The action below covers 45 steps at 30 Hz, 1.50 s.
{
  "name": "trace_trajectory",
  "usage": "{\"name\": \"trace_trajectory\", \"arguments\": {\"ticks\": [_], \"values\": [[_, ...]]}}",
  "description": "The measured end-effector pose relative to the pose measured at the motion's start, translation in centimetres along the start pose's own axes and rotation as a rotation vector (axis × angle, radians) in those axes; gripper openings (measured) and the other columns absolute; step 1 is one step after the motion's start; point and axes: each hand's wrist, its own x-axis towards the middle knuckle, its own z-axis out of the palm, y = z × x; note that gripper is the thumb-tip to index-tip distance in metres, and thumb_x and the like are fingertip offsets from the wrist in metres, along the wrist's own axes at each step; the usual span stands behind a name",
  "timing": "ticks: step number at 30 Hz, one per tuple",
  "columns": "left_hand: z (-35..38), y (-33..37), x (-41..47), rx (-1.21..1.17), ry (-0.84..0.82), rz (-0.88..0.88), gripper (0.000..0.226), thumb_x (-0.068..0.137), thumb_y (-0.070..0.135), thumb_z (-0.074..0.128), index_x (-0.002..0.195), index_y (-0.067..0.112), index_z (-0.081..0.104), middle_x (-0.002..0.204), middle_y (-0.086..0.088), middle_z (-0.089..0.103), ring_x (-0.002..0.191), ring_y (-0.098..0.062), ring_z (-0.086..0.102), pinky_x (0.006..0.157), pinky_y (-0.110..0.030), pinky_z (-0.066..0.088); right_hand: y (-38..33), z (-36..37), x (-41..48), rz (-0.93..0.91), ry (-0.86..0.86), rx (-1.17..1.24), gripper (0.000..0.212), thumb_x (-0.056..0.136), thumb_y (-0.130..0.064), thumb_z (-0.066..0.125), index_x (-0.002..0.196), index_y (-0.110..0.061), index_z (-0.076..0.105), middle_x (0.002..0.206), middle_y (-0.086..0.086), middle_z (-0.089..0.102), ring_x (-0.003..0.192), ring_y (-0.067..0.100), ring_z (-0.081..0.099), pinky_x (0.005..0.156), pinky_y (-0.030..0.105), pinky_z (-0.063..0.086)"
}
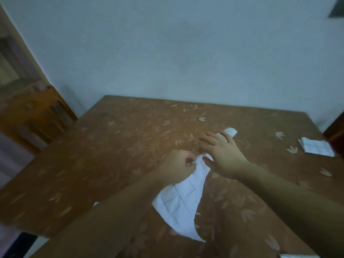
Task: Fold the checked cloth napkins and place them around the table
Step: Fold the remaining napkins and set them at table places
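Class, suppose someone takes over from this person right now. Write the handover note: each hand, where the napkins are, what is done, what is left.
Left hand: pinching a fold of the napkin in progress, closed on it.
Right hand: open, fingers spread, lying flat over the far part of the same napkin.
Napkin in progress: spread at the middle near side of the table, not yet folded; its far corner shows beyond the right hand.
Done: one folded napkin lies at the right edge. Another checked piece shows at the bottom right, mostly cut off.
Left: finish this fold, place it, and cover the remaining sides.
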Motion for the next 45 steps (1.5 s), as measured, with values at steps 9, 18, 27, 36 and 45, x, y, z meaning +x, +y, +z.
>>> {"name": "trace_trajectory", "arguments": {"ticks": [9, 18, 27, 36, 45], "values": [[-6.0, 0.7, -7.2, 0.192, 0.028, 0.161, 0.050, 0.095, 0.044, 0.055, 0.058, 0.016, 0.037, 0.052, -0.001, 0.033, 0.046, -0.013, 0.030, 0.049, -0.029, 0.020, -4.1, -9.5, -3.5, 0.135, 0.036, 0.160, 0.019, 0.094, -0.024, 0.054, 0.098, -0.020, 0.072, 0.095, -0.005, 0.073, 0.090, 0.020, 0.064, 0.078, 0.036, 0.050], [-10.0, 4.5, -12.8, 0.315, 0.151, 0.200, 0.049, 0.091, 0.062, 0.050, 0.064, 0.022, 0.048, 0.055, 0.007, 0.037, 0.066, -0.022, 0.051, 0.056, -0.032, 0.027, -5.9, -14.8, -9.4, 0.182, 0.031, 0.116, 0.015, 0.093, -0.027, 0.054, 0.088, -0.024, 0.067, 0.077, -0.014, 0.060, 0.076, 0.015, 0.055, 0.069, 0.034, 0.047], [-10.3, 11.0, -20.7, 0.336, 0.218, 0.327, 0.025, 0.094, 0.050, 0.054, 0.083, 0.030, 0.064, 0.070, 0.013, 0.056, 0.077, -0.014, 0.059, 0.062, -0.031, 0.040, -7.7, -19.7, -20.4, 0.227, 0.077, 0.078, 0.021, 0.090, -0.024, 0.053, 0.072, -0.015, 0.056, 0.069, 0.002, 0.060, 0.069, 0.022, 0.054, 0.064, 0.039, 0.045], [-9.1, 20.6, -29.7, 0.430, 0.198, 0.467, 0.020, 0.092, 0.044, 0.059, 0.088, 0.027, 0.070, 0.092, 0.009, 0.071, 0.090, -0.014, 0.062, 0.076, -0.035, 0.050, -12.9, -23.6, -32.1, 0.211, 0.015, 0.122, 0.028, 0.084, -0.046, 0.063, 0.099, -0.023, 0.068, 0.098, -0.007, 0.070, 0.092, 0.017, 0.063, 0.080, 0.037, 0.052], [-13.0, 21.9, -35.8, 0.421, 0.285, 0.505, 0.025, 0.085, 0.049, 0.067, 0.086, 0.025, 0.072, 0.084, 0.005, 0.071, 0.082, -0.017, 0.063, 0.073, -0.035, 0.050, -21.0, -26.8, -33.4, 0.017, 0.059, 0.218, 0.030, 0.092, -0.028, 0.058, 0.069, -0.009, 0.054, 0.063, 0.001, 0.054, 0.061, 0.017, 0.047, 0.061, 0.033, 0.038]]}}
